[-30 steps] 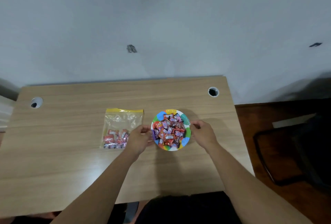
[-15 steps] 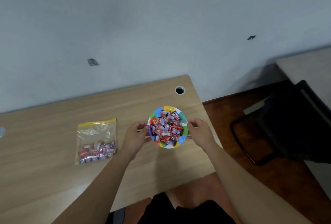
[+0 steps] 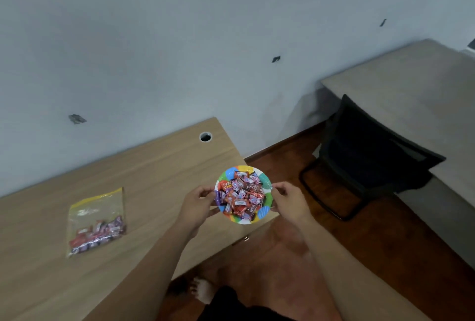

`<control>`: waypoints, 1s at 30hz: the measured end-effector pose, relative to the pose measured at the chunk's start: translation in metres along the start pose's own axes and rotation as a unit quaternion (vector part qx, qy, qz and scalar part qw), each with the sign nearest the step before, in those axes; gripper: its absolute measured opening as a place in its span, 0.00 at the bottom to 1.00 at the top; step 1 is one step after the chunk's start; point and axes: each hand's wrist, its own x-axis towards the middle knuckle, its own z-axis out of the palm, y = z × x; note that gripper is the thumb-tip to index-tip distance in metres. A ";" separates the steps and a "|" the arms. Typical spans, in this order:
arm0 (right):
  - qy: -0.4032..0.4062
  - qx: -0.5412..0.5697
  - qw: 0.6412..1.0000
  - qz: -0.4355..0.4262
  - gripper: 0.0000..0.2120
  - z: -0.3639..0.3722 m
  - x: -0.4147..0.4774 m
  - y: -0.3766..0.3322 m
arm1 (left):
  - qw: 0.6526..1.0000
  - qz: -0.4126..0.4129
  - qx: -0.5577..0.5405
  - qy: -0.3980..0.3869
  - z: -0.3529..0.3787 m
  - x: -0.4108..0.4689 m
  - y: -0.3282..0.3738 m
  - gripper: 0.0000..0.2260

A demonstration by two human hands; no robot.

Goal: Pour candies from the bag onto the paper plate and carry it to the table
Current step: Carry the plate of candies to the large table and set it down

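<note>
A small paper plate with a rainbow-coloured rim is heaped with wrapped candies. I hold it level in the air over the right end of the wooden desk. My left hand grips its left rim and my right hand grips its right rim. The clear zip bag with a yellow top lies flat on the desk to the left, with some candies left in its lower part.
A second, grey table stands at the right against the wall, with a black chair pushed up to it. Reddish wooden floor lies between the desk and that table. My bare foot shows below.
The plate has come up off the desk and moved toward its right end, held in both hands. My view has swung right, bringing the grey table and chair into sight. The bag stays put.
</note>
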 end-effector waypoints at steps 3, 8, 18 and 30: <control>0.021 0.005 1.000 -0.007 0.05 -0.047 -0.024 0.028 | 1.000 -0.005 0.017 -0.016 0.044 -0.026 -0.010 0.05; 0.068 0.016 0.998 0.008 0.06 -0.122 -0.064 0.076 | 0.998 -0.011 0.031 -0.047 0.123 -0.065 -0.020 0.06; 0.166 0.083 0.981 0.056 0.07 -0.258 -0.133 0.165 | 0.981 -0.012 0.113 -0.155 0.278 -0.121 -0.030 0.07; 0.293 0.118 0.942 0.113 0.05 -0.395 -0.166 0.255 | 0.935 0.021 0.207 -0.288 0.470 -0.136 -0.033 0.08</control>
